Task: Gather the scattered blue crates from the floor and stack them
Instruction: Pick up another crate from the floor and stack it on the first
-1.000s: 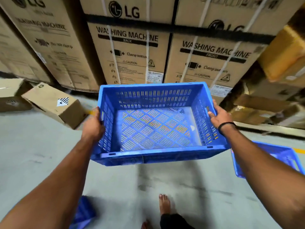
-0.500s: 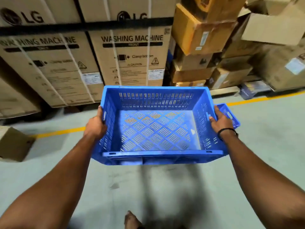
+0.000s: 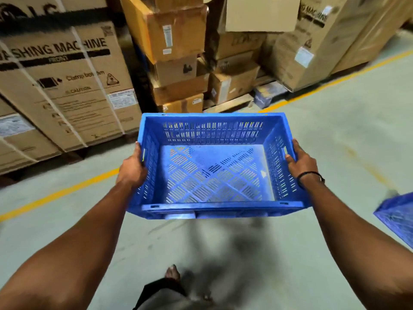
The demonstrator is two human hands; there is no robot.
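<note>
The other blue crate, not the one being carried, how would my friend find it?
Start at the big blue crate held up between the left hand and right hand. Look past the right arm to the picture's right edge: a second blue crate sits low there, cut off, nobody touching it.

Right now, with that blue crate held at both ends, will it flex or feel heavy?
Probably light: the blue crate is empty and slotted all over. Likely stiff, since its rim looks straight between the left hand and right hand.
</note>
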